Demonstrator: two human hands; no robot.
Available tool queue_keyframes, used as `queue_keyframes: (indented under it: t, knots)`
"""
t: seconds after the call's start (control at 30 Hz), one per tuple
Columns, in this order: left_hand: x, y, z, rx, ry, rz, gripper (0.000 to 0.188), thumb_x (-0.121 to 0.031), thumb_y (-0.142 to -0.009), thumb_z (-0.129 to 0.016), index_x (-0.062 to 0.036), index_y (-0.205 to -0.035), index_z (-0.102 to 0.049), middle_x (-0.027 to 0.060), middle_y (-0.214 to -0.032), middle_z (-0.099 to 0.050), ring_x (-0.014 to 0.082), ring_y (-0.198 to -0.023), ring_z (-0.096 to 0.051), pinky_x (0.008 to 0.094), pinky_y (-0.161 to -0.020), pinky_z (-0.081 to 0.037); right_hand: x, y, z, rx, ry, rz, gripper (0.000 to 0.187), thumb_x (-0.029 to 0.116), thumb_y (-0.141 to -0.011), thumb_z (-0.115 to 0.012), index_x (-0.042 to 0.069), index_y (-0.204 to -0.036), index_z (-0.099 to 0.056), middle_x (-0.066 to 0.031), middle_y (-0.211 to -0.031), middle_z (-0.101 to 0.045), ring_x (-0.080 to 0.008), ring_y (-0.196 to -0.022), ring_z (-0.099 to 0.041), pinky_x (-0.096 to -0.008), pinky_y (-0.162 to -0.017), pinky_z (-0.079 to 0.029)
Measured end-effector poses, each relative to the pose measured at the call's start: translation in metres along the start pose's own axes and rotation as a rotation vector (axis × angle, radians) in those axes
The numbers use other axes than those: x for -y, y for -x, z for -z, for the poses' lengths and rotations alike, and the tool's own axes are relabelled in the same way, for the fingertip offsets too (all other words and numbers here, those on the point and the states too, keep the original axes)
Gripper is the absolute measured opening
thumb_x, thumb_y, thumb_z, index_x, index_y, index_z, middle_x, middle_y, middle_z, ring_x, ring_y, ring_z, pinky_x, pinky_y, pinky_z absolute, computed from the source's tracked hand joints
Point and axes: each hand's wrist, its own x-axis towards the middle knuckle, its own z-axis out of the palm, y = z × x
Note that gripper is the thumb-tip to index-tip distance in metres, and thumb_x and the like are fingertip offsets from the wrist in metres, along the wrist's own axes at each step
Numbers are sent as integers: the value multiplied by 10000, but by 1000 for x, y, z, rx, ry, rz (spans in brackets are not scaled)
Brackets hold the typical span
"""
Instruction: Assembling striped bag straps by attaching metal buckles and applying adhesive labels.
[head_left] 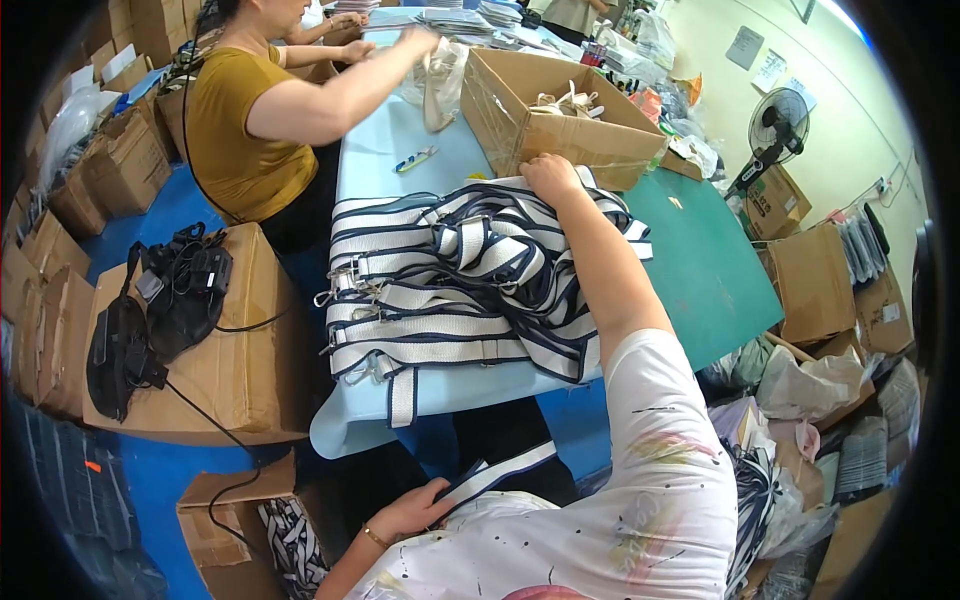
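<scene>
A heap of white webbing straps with navy edges [470,265] covers the near part of the light blue table. Metal clips [365,300] hang at the heap's left side. My right hand [550,180] reaches across to the heap's far edge, beside a cardboard box; its fingers are curled down on a strap there, their tips partly hidden. Low in front of my body, my left hand [408,508] is closed round one end of another white strap with navy edges [505,472], which slants up to the right.
The open cardboard box [560,130] holds pale straps. Small snips [415,159] lie on the light blue tabletop [375,150]. A co-worker in a mustard shirt [240,130] stands at the left. An open carton of strap pieces [215,510] stands below; black gear [165,300] rests on another carton.
</scene>
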Motion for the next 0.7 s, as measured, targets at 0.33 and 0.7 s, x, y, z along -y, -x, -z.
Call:
queue_keyframes:
  t: [0.33,0.7]
  knots:
    - [-18,5,-1,-26,113,96,392,-301,-917,-525,14,-1148,-497,105,-884,-602,148,-757,-571,273,-669,-467,-11,17,36,13,-432,-258,188,277,-854,-571,121,-946,-621,-107,-895,-671,-284,-886,-640,-411,-755,-495]
    - [20,-8,-22,110,540,-30,136,-89,-928,-449,-10,-1034,-422,70,-739,-566,116,-586,-544,247,-538,-458,-37,117,84,-488,-1739,-338,102,136,-873,-642,49,-859,-591,-48,-935,-672,-89,-885,-593,-242,-781,-452]
